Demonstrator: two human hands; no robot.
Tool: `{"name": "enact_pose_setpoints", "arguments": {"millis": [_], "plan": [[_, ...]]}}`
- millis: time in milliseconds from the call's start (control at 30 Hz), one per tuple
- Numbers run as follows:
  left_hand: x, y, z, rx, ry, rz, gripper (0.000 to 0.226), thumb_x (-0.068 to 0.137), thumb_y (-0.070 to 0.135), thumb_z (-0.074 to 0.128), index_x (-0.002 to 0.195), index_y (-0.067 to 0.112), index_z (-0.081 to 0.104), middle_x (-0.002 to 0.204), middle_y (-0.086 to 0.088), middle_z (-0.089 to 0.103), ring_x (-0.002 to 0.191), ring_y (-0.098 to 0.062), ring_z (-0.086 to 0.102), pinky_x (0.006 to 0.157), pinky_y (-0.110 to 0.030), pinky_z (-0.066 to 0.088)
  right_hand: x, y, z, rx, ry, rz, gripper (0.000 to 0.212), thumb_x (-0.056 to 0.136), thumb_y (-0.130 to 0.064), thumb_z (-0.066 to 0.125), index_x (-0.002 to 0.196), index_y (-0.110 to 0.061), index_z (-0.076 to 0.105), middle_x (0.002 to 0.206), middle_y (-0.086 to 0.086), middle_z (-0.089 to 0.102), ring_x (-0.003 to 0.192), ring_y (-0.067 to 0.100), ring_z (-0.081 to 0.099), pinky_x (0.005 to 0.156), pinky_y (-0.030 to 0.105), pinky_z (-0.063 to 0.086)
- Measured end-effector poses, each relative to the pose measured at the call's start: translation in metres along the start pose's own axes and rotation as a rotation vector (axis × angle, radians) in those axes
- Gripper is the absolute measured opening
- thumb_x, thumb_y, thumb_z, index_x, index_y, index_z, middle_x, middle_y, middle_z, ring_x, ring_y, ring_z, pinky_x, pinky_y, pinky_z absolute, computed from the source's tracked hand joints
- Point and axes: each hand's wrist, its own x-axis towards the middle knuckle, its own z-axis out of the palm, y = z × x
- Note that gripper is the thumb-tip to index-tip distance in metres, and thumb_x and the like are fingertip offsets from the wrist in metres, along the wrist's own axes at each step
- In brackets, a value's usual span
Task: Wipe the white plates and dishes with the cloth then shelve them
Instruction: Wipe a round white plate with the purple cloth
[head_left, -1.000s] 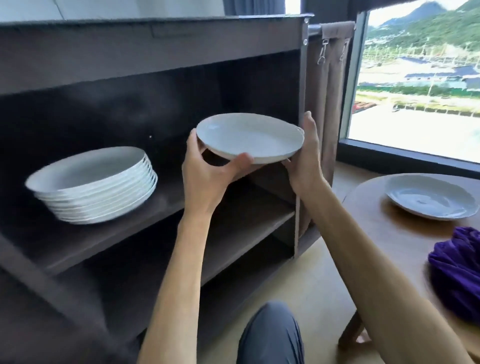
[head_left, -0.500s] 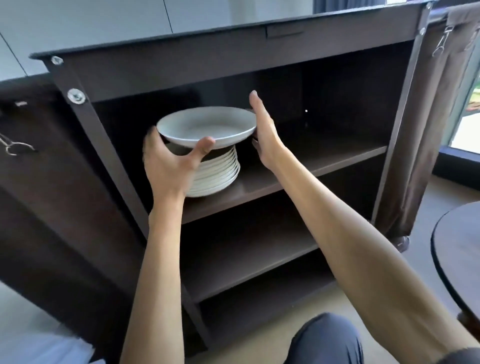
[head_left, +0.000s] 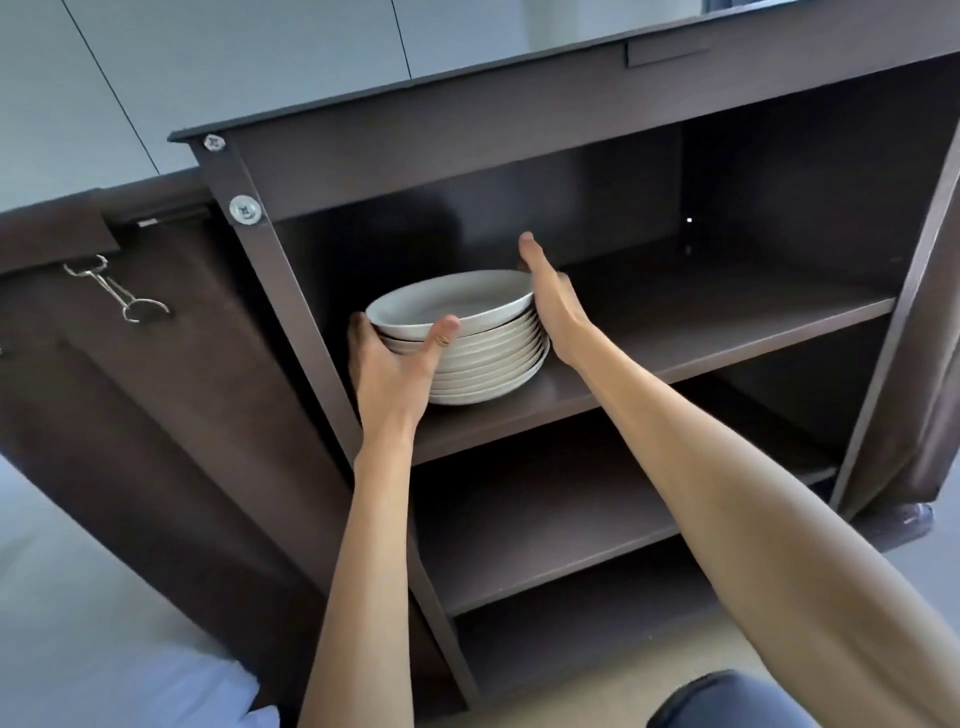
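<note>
Top plate (head_left: 451, 301) sits on the stack (head_left: 488, 364), upper shelf (head_left: 727, 332), at the cabinet's 9 o'clock end. Left hand (head_left: 395, 364) grips its rim at 7 o'clock, thumb up front, fingers hidden behind. Right hand (head_left: 550, 296) lies flat against 3 o'clock, fingers straight. Likely two-sided to keep it centred while seating.

Dark shelf (head_left: 649, 358) bears a plate stack (head_left: 488, 369).

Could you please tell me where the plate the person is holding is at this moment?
In the head view, the top plate sits on the plate stack at the left end of the cabinet's upper shelf, between the left hand and right hand.
</note>
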Motion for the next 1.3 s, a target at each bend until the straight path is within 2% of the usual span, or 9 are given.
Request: {"name": "enact_pose_setpoints", "arguments": {"millis": [267,433,533,633,800,933,1033,1133,1300], "plan": [[0.006,-0.017,0.016,-0.119,0.012,-0.023,0.123,0.059,0.078,0.076,0.157,0.015,0.035,0.157,0.000,0.043,0.145,-0.015,0.040,0.123,-0.039,0.032,0.015,0.012,-0.002,-0.071,0.030,0.024,0.094,0.086,-0.078,0.047,0.149,-0.008,0.045,0.141,0.009,0.058,0.129,0.025,0.055,0.116,0.044,0.037],[-0.003,-0.015,0.027,-0.193,0.067,-0.024,0.132,0.069,0.059,0.080,0.166,0.018,0.000,0.174,0.000,0.006,0.158,-0.011,0.008,0.126,-0.026,0.011,0.020,0.017,-0.006,-0.120,0.040,0.030,0.083,0.097,-0.068,0.040,0.148,-0.003,0.044,0.146,0.012,0.054,0.133,0.027,0.051,0.116,0.042,0.035],[-0.020,0.000,0.039,-0.222,0.342,0.263,0.104,0.084,0.034,0.077,0.163,0.002,0.016,0.171,-0.016,0.015,0.158,-0.022,0.015,0.128,-0.030,0.014,0.006,0.012,-0.022,-0.165,0.081,-0.043,0.070,0.101,-0.061,0.040,0.145,-0.007,0.052,0.143,0.013,0.058,0.133,0.026,0.052,0.115,0.038,0.037],[-0.049,0.018,0.074,-0.423,0.464,0.514,0.055,0.092,0.019,0.068,0.142,0.004,0.049,0.155,-0.021,0.045,0.144,-0.026,0.044,0.117,-0.037,0.037,-0.028,0.006,-0.066,-0.254,0.200,-0.214,0.042,0.101,-0.038,0.057,0.128,-0.008,0.067,0.120,0.010,0.072,0.114,0.022,0.067,0.101,0.034,0.050],[-0.148,0.076,0.196,-0.782,0.026,0.441,0.021,0.091,0.000,0.056,0.106,0.014,0.064,0.114,-0.007,0.072,0.097,-0.023,0.069,0.085,-0.033,0.053,-0.119,0.026,-0.204,-0.330,0.645,-0.456,0.021,0.097,-0.014,0.060,0.082,-0.011,0.075,0.067,0.000,0.072,0.065,0.015,0.071,0.065,0.035,0.062],[-0.252,0.115,0.300,-0.530,-0.673,0.305,0.017,0.092,0.011,0.065,0.108,0.016,0.069,0.099,0.005,0.072,0.089,-0.008,0.067,0.078,-0.020,0.054,-0.208,0.063,-0.331,-0.683,1.086,-0.176,0.022,0.097,-0.015,0.057,0.084,-0.012,0.074,0.077,0.001,0.073,0.073,0.014,0.069,0.074,0.041,0.058],[-0.319,0.126,0.365,-0.247,-1.056,0.342,0.024,0.091,0.020,0.069,0.114,0.013,0.071,0.102,-0.006,0.076,0.093,-0.021,0.072,0.083,-0.032,0.057,-0.279,0.098,-0.397,-0.831,1.312,0.063,0.016,0.092,-0.009,0.059,0.093,-0.006,0.075,0.090,0.016,0.075,0.087,0.034,0.069,0.082,0.044,0.055],[-0.367,0.129,0.408,-0.068,-1.170,0.387,0.025,0.088,0.022,0.066,0.110,0.013,0.073,0.102,-0.014,0.077,0.102,-0.038,0.069,0.085,-0.038,0.051,-0.329,0.126,-0.428,-1.002,1.365,0.238,0.016,0.078,0.002,0.059,0.089,-0.002,0.070,0.086,0.020,0.070,0.089,0.041,0.063,0.081,0.044,0.047],[-0.396,0.128,0.452,0.097,-1.216,0.549,0.019,0.089,0.029,0.062,0.105,0.022,0.071,0.105,-0.008,0.076,0.104,-0.034,0.069,0.082,-0.036,0.049,-0.339,0.135,-0.452,-1.212,1.271,0.415,0.015,0.077,-0.013,0.058,0.087,-0.008,0.068,0.092,0.015,0.067,0.093,0.038,0.060,0.083,0.041,0.043]]}}
